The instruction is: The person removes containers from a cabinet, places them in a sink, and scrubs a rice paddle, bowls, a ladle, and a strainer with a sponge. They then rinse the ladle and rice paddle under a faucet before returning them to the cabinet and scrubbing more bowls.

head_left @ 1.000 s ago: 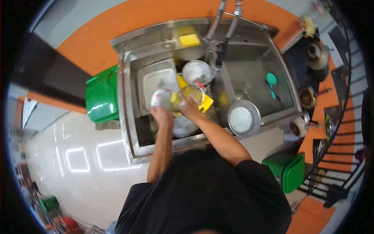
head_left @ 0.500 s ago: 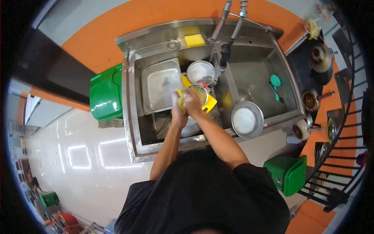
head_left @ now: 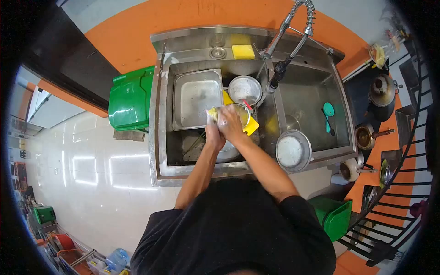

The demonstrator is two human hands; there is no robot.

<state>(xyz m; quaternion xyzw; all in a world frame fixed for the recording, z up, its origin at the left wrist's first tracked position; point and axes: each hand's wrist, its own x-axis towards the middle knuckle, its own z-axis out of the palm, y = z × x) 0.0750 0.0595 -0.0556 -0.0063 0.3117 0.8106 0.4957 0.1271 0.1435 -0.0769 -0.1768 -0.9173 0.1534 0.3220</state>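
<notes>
L hand (head_left: pixel 213 133) & R hand (head_left: pixel 233 124) meet over the sink (head_left: pixel 172 172) — fingers of both closed round a sudsy sponge (head_left: pixel 212 112). Scrub's midway, apparently; tray (head_left: pixel 197 98) & bowl (head_left: pixel 244 89) in L basin — washed or not, can't tell.

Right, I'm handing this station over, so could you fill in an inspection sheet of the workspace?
Surface: steel sink, whitish residue on its left rim.
Working things: rectangular tray and round pan in the left basin; metal pot at the right basin's front edge.
Clutter: yellow block on the back ledge; teal ladle beside a dark utensil in the right basin.
Hands: left hand and right hand together around a yellowish item, mostly hidden.
Cables: nothing seen.
Surroundings: green bin left of the sink, pale floor with shiny reflections.
</notes>
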